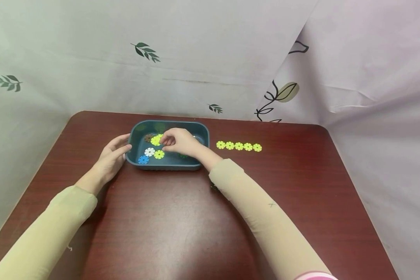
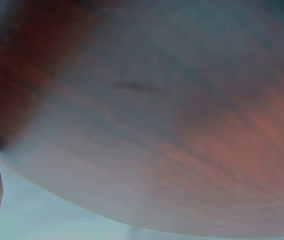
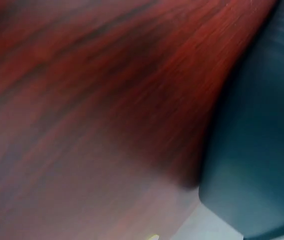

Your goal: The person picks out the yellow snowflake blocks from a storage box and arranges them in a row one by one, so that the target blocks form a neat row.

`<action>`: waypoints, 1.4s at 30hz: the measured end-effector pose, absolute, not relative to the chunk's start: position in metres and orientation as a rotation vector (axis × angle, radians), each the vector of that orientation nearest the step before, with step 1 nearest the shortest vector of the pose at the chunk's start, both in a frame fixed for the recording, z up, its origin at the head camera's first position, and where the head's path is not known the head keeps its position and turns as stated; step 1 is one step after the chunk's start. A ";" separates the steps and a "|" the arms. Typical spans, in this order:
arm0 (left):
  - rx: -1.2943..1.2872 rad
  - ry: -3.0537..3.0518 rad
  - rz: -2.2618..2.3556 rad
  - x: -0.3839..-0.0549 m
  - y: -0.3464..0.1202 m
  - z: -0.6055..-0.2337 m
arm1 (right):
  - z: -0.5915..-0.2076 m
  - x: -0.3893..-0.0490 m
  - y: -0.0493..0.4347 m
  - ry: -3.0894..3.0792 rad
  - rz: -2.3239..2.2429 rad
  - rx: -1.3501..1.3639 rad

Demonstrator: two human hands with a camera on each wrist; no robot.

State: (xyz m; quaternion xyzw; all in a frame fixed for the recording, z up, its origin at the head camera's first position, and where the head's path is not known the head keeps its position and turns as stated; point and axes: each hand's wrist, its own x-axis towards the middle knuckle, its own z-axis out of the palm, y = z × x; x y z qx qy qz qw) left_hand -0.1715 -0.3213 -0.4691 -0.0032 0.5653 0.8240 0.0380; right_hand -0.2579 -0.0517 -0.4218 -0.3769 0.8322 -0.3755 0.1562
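A dark blue plastic basin (image 1: 168,167) stands on the table. My left hand (image 1: 109,157) holds its left side, thumb at the rim and fingers along the outer wall. Reaching over the near rim, my right hand (image 1: 180,140) is inside the basin, thumb and bent forefinger apart, fingertips right at some yellow snowflake discs (image 1: 156,140). Near them lie a brown disc (image 1: 148,138), a white disc (image 1: 149,152), another yellow disc (image 1: 159,154) and a blue disc (image 1: 143,160). A green disc (image 1: 183,156) is partly hidden under my right hand.
Right of the basin, several yellow snowflake discs (image 1: 239,146) lie in a straight row on the reddish-brown table (image 1: 154,217). A small dark thing (image 1: 214,187) shows beside my right sleeve. Pale cloth with leaf prints (image 1: 196,77) hangs behind the table.
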 end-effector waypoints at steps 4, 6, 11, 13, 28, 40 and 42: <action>-0.018 1.746 2.517 -0.172 -0.321 -0.469 | -0.422 -0.258 -0.059 2.378 -1.034 -1.101; -0.022 1.750 2.512 -0.172 -0.321 -0.468 | -0.423 -0.257 -0.062 2.372 -1.017 -1.102; -0.019 1.754 2.504 -0.172 -0.319 -0.467 | -0.423 -0.255 -0.068 2.374 -0.967 -1.090; -0.016 1.750 2.505 -0.172 -0.318 -0.467 | -0.424 -0.254 -0.069 2.383 -0.936 -1.092; -0.011 1.758 2.512 -0.173 -0.320 -0.470 | -0.428 -0.253 -0.075 2.470 -0.669 -1.151; -0.011 1.751 2.518 -0.173 -0.321 -0.469 | -0.429 -0.251 -0.076 2.527 -0.554 -1.186; -0.016 1.749 2.516 -0.172 -0.321 -0.469 | -0.430 -0.250 -0.076 2.524 -0.560 -1.187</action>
